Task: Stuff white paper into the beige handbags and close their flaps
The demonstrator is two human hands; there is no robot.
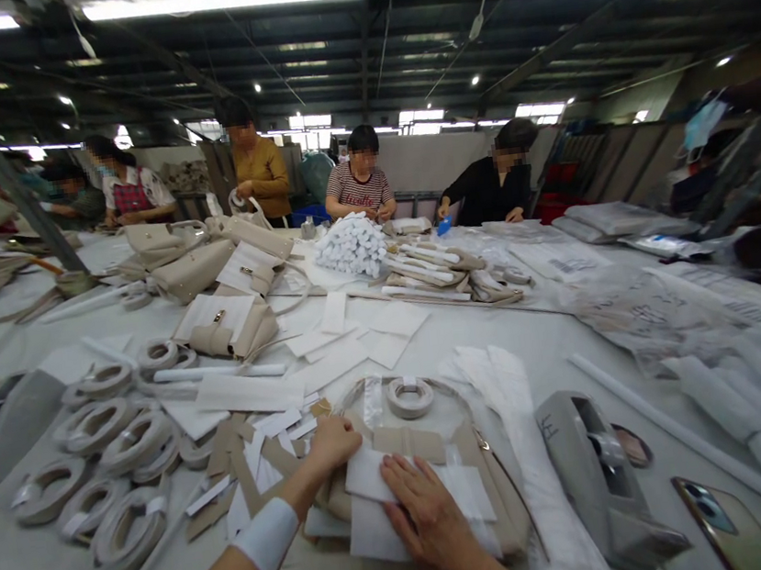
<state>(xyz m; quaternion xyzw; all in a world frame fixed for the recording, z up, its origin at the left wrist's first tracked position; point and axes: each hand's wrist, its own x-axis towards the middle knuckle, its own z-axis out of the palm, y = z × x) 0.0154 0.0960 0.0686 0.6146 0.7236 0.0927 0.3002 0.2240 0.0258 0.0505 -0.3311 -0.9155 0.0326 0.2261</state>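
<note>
A beige handbag (pixel 509 491) lies in front of me with white sheets (pixel 376 531) of paper or foam on its front. My right hand (pixel 421 502) rests flat over the top sheet, fingers stretched out. At the bag's upper left edge, my left hand (pixel 334 440) is closed with its fingers curled; whatever they grip is hidden. Just left of it is a loose pile of white and tan tags (pixel 256 457). A coiled beige strap (pixel 409 396) with a clear wrapping sits at the bag's top, inside the curve of its handle.
Several coiled straps (pixel 130 533) lie at left. At right are a grey tape dispenser (pixel 595 481), a phone (pixel 728 520) and a white tube (pixel 676 429). More handbags (pixel 226 327) and a heap of white rolls (pixel 351 244) stand farther back, where several people work.
</note>
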